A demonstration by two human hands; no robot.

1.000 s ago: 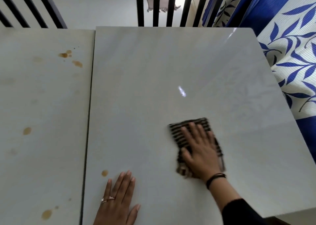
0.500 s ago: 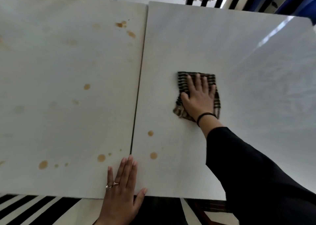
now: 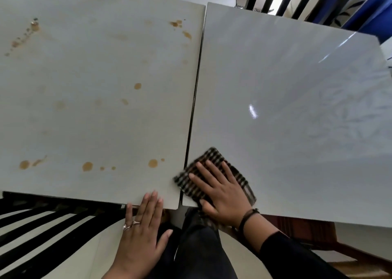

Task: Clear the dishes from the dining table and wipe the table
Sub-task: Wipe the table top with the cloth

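Head view: right hand [image 3: 222, 191] pressed flat on the cloth [image 3: 212, 156].
Its fingers [image 3: 206, 173] lay straight and spread at the table's [image 3: 297, 109] 6 o'clock edge, beside the seam [image 3: 194, 109]; left hand [image 3: 142, 236], fingers released, rested at 7 o'clock.

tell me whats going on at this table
A person is wiping the table with a striped cloth. The right hand presses flat on the cloth at the near edge, by the seam. The left hand rests flat on the near edge of the left half, which is spotted with brown stains. The right half looks clean. No dishes show.
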